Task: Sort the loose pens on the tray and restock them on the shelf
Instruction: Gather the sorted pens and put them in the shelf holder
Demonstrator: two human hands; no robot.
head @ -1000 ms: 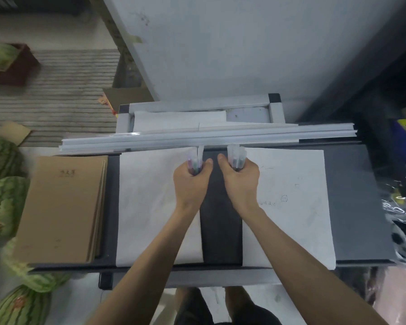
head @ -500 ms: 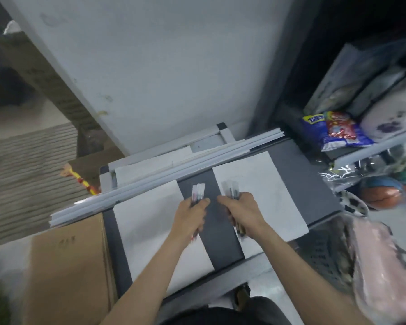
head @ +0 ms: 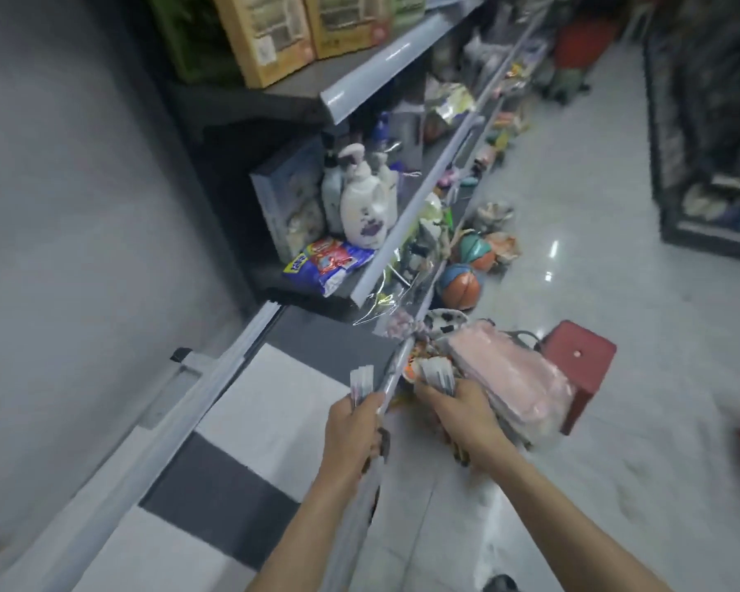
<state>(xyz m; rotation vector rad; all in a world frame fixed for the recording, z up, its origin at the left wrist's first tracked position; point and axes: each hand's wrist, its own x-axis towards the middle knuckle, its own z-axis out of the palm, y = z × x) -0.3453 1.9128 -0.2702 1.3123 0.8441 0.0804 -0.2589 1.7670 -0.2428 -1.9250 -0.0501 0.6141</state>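
Observation:
My left hand (head: 353,437) is closed around a bundle of pens (head: 362,382) whose capped ends stick up above my fist. My right hand (head: 456,410) grips a second bundle of pens (head: 438,373) the same way. Both fists are over the front edge of the dark tray (head: 330,339), which carries white paper sheets (head: 283,395). The right hand is beyond the edge, over the floor. The shelf (head: 385,245) with goods runs away to the upper right.
Lotion bottles (head: 366,207), a boxed set (head: 289,198) and a snack bag (head: 327,262) stand on the shelf. Balls (head: 460,284) and a pink bag (head: 509,378) hang below its rail. A red stool (head: 577,356) stands on the tiled aisle floor.
My view has swung right from the tray to the shelf aisle. Both hands have moved with their pen bundles from the tray's middle to its right front edge.

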